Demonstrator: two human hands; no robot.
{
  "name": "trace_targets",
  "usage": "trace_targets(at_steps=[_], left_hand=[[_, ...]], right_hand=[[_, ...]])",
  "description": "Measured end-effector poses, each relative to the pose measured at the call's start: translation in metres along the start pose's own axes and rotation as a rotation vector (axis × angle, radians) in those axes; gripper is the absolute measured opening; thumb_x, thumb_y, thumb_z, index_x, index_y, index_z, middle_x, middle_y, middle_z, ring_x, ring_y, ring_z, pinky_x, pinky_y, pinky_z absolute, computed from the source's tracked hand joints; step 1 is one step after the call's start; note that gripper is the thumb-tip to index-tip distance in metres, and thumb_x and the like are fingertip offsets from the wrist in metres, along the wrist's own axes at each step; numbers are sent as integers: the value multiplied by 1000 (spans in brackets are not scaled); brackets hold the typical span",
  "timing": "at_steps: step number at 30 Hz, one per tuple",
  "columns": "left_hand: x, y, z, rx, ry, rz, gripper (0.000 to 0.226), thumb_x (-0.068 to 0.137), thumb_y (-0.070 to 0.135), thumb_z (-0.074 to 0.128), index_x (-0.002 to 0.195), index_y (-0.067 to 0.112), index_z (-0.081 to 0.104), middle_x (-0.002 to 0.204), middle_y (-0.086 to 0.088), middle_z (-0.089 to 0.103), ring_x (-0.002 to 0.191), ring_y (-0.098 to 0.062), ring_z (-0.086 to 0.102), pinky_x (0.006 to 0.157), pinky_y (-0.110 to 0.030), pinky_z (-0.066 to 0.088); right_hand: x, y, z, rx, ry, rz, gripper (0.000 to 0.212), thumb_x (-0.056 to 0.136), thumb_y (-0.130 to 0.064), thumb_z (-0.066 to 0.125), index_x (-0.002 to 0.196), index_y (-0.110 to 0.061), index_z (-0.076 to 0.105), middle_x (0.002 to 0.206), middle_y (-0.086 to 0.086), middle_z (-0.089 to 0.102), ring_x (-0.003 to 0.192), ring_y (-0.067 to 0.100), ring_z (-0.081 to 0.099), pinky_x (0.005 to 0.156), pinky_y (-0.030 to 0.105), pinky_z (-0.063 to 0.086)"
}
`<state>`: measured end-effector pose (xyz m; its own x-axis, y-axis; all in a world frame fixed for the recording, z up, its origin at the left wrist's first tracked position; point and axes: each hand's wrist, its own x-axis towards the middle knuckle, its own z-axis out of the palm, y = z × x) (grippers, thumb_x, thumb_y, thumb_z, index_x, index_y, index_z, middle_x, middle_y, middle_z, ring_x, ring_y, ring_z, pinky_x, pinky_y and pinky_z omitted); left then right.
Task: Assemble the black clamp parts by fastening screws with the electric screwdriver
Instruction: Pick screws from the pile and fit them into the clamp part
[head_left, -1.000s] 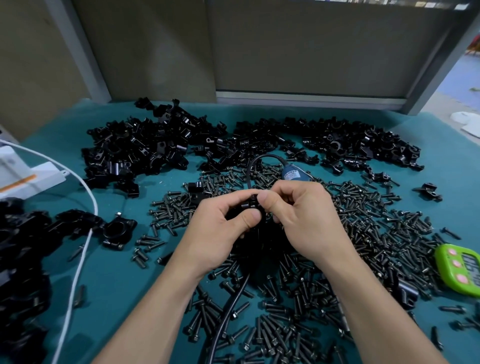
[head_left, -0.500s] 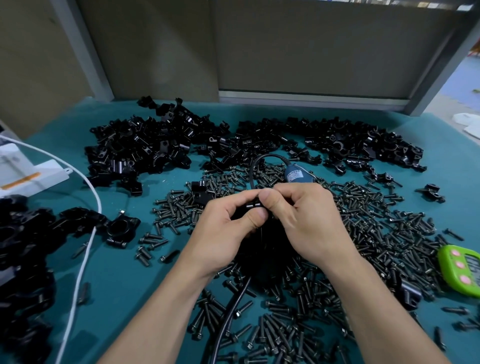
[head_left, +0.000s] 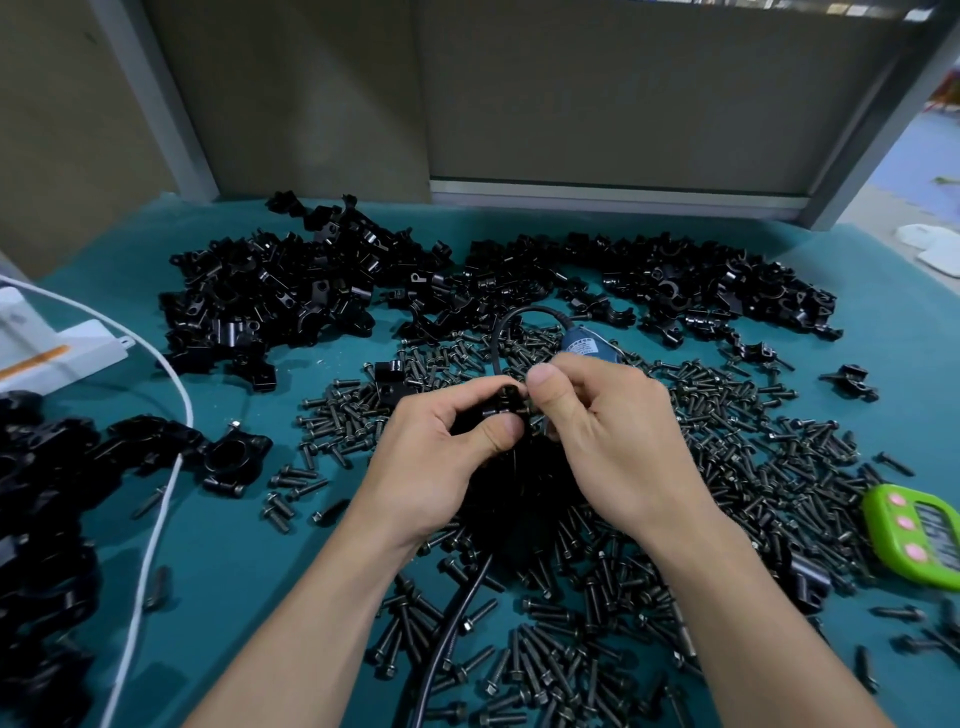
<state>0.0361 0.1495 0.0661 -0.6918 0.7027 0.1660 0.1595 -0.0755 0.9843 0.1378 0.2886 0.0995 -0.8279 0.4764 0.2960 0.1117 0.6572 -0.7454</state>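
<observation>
Clamp part (head_left: 501, 409) inside left hand (head_left: 441, 460) grip; right hand (head_left: 615, 439) pinching it.

The left hand (head_left: 441, 457) and right hand (head_left: 613, 441) meet over the teal surface (head_left: 234, 545), their fingers (head_left: 501, 428) pinching a small black clamp part (head_left: 501, 405) from both sides. Loose screws (head_left: 727, 441) lie spread beneath and around the fingers. The blue electric screwdriver (head_left: 587, 345) lies just beyond them, heaps of clamp parts (head_left: 291, 291) farther beyond, and a green timer (head_left: 919, 535) well to their right.

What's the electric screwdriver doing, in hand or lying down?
Lying down: the electric screwdriver rests on the loose screws beyond the right hand, which, with the left hand, pinches a black clamp part.
</observation>
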Motion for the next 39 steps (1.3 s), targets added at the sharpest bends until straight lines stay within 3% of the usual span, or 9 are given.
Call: trace_targets(at_steps=[3, 6, 13, 16, 20, 26, 30, 35, 39], left_hand=[[1, 1, -1, -13, 39, -5, 40, 93, 15, 77, 100, 54, 78, 100, 9, 81, 92, -11, 78, 82, -27, 62], [1, 3, -2, -28, 46, 3, 45, 93, 13, 76, 96, 58, 77, 103, 15, 80, 97, -5, 76, 80, -17, 58], [-1, 1, -1, 92, 48, 7, 39, 90, 22, 81, 112, 53, 71, 119, 20, 75, 114, 4, 68, 101, -25, 54], [-1, 2, 0, 44, 46, 21, 29, 89, 31, 80, 110, 51, 74, 110, 16, 79, 99, 1, 72, 89, -25, 58], [-1, 2, 2, 6, 45, 3, 28, 81, 46, 82, 107, 52, 74, 111, 14, 79, 103, -3, 73, 95, -35, 56], [-2, 3, 3, 6, 35, 42, 37, 85, 29, 76, 102, 62, 74, 104, 15, 80, 95, -2, 74, 83, -21, 57], [-2, 3, 0, 45, 42, 59, 51, 93, 12, 77, 98, 62, 74, 104, 24, 78, 99, 3, 73, 80, -10, 53], [-1, -1, -1, 72, 79, 9, 35, 91, 19, 79, 113, 45, 73, 104, 20, 79, 97, 3, 74, 81, -13, 55], [-2, 0, 1, 47, 41, -6, 33, 93, 16, 78, 110, 45, 76, 103, 14, 80, 93, -4, 76, 79, -18, 56]], right_hand=[[0, -1, -5, 24, -60, -22, 13, 97, -24, 65, 85, -28, 65, 70, -5, 65, 63, 13, 58, 58, 25, 45], [0, -2, -4, 16, -93, -60, 14, 96, -20, 67, 86, -29, 65, 72, -4, 64, 65, 13, 56, 58, 21, 44], [0, -3, 4, -88, -51, -37, 29, 103, -28, 56, 75, -22, 57, 62, -13, 55, 54, 7, 45, 51, 21, 36], [2, -6, -4, -25, -84, -32, 24, 101, -32, 60, 78, -25, 63, 65, -8, 62, 56, 8, 51, 51, 23, 39], [-2, -6, -14, -17, -174, -63, 13, 98, -28, 66, 85, -30, 66, 73, -5, 64, 65, 11, 56, 59, 23, 44], [-4, -6, 4, -163, -39, -45, 40, 104, -37, 49, 67, -23, 47, 56, -10, 50, 56, 8, 47, 51, 22, 34], [-4, -4, 6, -144, -51, -2, 43, 106, -43, 44, 68, -23, 52, 56, -11, 56, 56, 8, 50, 53, 24, 38], [-5, -1, -6, -36, -159, -52, 15, 104, -26, 58, 89, -28, 59, 67, 3, 63, 60, 20, 54, 56, 36, 44], [-3, -2, -1, -109, -109, -43, 40, 105, -37, 51, 68, -22, 49, 54, -8, 50, 52, 11, 44, 48, 27, 35]])
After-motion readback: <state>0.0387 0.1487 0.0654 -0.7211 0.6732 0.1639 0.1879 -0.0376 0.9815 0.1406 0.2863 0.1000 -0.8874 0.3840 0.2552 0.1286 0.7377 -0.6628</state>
